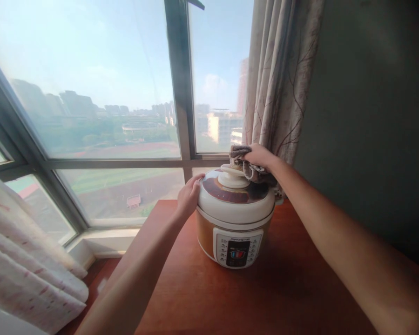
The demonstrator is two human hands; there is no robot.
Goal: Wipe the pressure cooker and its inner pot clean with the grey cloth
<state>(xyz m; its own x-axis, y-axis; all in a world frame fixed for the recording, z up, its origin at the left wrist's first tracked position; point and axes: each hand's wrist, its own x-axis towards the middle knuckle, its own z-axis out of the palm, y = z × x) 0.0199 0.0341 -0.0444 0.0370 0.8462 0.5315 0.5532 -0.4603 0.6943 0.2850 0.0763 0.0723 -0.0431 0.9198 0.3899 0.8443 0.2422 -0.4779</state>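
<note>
An electric pressure cooker [234, 222], white and gold with a control panel facing me, stands on a red-brown wooden table [272, 298]. My left hand [188, 197] curls against the left side of its white lid [234, 201]. My right hand [260, 156] grips a crumpled grey-brown cloth [247, 168] and presses it onto the lid's back right, beside the white knob [232, 177].
A large window [101, 93] with a dark frame runs behind the table, with buildings outside. A patterned curtain [281, 79] hangs just behind the cooker, beside a dark green wall [370, 116]. Another light curtain [24, 274] bunches at the lower left.
</note>
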